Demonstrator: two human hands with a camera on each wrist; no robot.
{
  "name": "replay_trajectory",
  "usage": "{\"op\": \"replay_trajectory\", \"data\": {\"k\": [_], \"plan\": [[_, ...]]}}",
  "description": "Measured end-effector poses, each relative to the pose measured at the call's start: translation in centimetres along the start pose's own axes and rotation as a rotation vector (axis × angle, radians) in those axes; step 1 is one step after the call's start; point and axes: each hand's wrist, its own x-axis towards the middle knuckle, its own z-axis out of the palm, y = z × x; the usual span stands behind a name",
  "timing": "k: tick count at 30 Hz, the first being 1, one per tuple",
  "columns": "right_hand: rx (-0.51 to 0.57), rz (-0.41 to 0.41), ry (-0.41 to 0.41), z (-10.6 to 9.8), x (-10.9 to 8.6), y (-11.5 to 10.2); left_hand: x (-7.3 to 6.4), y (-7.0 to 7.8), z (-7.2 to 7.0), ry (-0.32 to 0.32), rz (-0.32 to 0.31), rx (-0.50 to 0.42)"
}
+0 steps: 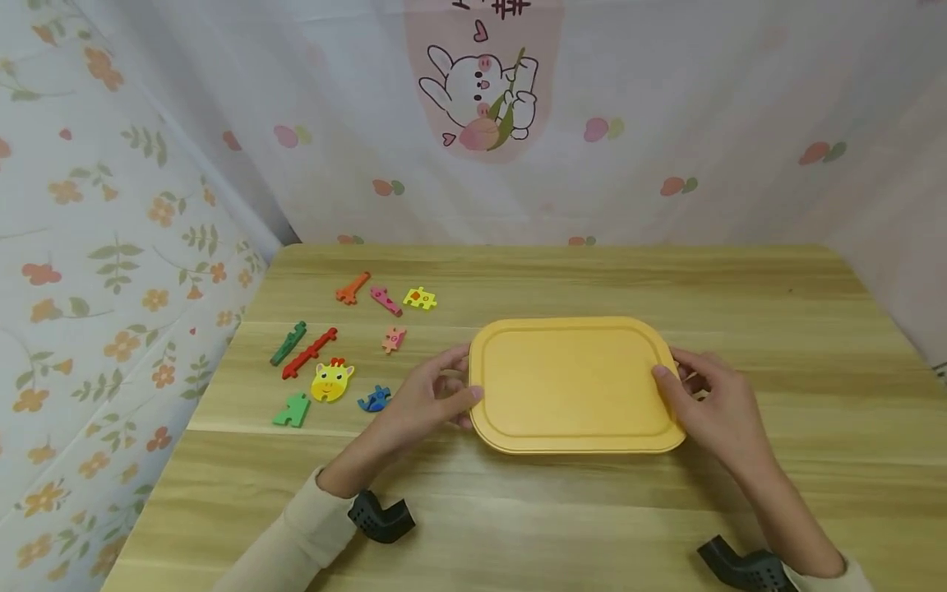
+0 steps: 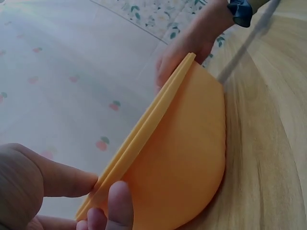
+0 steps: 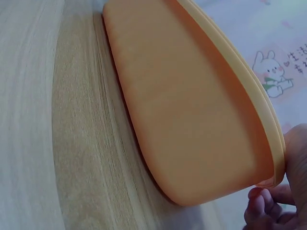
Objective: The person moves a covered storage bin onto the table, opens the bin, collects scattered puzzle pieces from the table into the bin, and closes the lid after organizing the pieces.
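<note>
A yellow-orange plastic box (image 1: 577,378) with a flat lid on it stands on the wooden table, lid side up. At its left end my left hand (image 1: 425,396) pinches the rim, thumb on the lid's edge and fingers below. My right hand (image 1: 721,411) grips the opposite end in the same way. In the left wrist view, the thumb and fingertips take the overhanging rim from both sides, and the box's wall (image 2: 177,143) slopes down to the table. The right wrist view shows the box's long side (image 3: 177,105). What the box contains is hidden.
Left of the box lie several small puzzle pieces: a yellow giraffe face (image 1: 332,383), a red strip (image 1: 310,353), a blue piece (image 1: 376,399), a green piece (image 1: 293,409) and others. A printed curtain (image 1: 311,148) hangs behind the wooden table (image 1: 562,510).
</note>
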Motion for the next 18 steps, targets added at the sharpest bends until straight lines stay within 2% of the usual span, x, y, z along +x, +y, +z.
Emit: {"op": "replay_trajectory", "data": {"k": [7,11,13,18], "plan": [[0.019,-0.018,0.042,-0.1,0.2,-0.6,-0.3,1.0,0.0,0.058,0.019,0.064],[0.028,0.005,0.049,-0.3,-0.1,-0.5,-0.5,1.2,0.2,0.055,0.036,0.064],[0.053,0.035,0.028,-0.5,-0.1,-0.3,-0.6,1.2,0.3,0.045,0.049,0.054],[0.225,0.185,-0.112,-1.4,0.2,0.3,-0.6,1.4,0.4,0.027,0.069,0.022]]}}
